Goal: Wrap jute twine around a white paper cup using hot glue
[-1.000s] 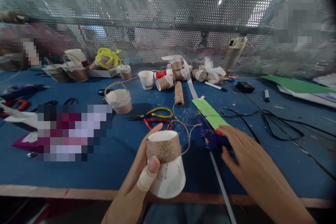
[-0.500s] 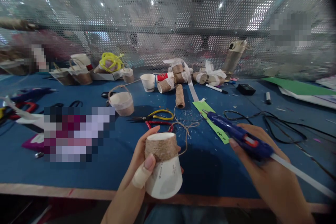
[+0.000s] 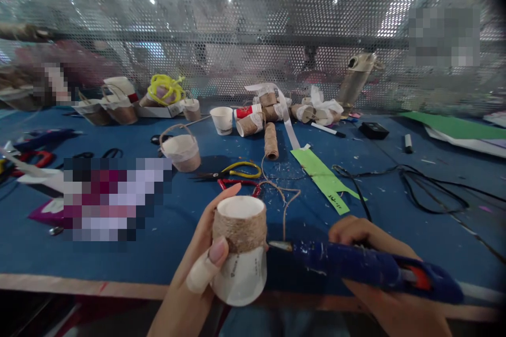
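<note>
A white paper cup (image 3: 241, 276) is gripped by my left hand (image 3: 205, 263), whose thumb wears a bandage. Brown twine (image 3: 240, 229) winds round the part of the cup below its upper rim, and a loose strand runs back to a twine spool (image 3: 271, 141). In my right hand (image 3: 371, 263) is a blue hot glue gun (image 3: 356, 263). The gun lies sideways, its metal nozzle pointing left, at or very near the right side of the cup at the twine's lower edge. I cannot tell whether the tip touches.
Yellow-handled scissors (image 3: 241, 169) and a red-handled tool (image 3: 237, 185) lie beyond the cup. A twine-handled cup (image 3: 184, 155) stands left of them. Green paper strips (image 3: 320, 179) and a black cable (image 3: 419, 189) lie to the right. More wrapped cups line the mesh panel (image 3: 253, 26).
My right hand has brought the glue gun left and down, turning its nozzle toward the cup. The cup has shifted slightly left in my left hand. More of the green paper is uncovered.
</note>
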A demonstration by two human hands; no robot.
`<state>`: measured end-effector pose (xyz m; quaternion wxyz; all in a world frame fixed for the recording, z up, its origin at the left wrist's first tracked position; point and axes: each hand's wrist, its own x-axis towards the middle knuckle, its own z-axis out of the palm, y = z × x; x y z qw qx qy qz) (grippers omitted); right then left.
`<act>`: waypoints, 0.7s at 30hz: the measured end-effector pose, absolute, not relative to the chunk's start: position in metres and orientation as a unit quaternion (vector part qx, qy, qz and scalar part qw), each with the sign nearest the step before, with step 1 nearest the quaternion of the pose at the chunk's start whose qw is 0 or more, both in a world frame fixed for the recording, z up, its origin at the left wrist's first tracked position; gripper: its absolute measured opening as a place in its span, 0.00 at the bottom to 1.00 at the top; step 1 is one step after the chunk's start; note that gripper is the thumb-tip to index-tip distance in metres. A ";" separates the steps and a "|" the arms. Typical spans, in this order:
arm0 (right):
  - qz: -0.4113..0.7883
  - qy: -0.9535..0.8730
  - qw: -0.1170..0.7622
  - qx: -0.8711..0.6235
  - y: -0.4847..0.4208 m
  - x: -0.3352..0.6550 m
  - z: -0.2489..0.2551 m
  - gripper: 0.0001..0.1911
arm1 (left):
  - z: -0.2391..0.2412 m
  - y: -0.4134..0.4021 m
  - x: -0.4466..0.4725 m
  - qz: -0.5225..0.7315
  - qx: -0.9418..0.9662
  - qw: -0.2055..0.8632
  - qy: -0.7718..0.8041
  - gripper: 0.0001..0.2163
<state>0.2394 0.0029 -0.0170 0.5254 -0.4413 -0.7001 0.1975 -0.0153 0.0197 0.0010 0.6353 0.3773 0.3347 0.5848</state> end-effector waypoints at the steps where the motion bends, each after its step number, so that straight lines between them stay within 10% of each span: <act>1: 0.196 -0.698 0.526 -0.444 0.002 0.240 -0.018 0.11 | 0.002 0.019 -0.015 0.585 0.380 0.632 0.337 0.23; 21: 0.176 -0.625 0.533 -0.542 -0.015 0.216 -0.030 0.09 | -0.017 0.028 -0.020 0.579 0.401 0.605 0.372 0.36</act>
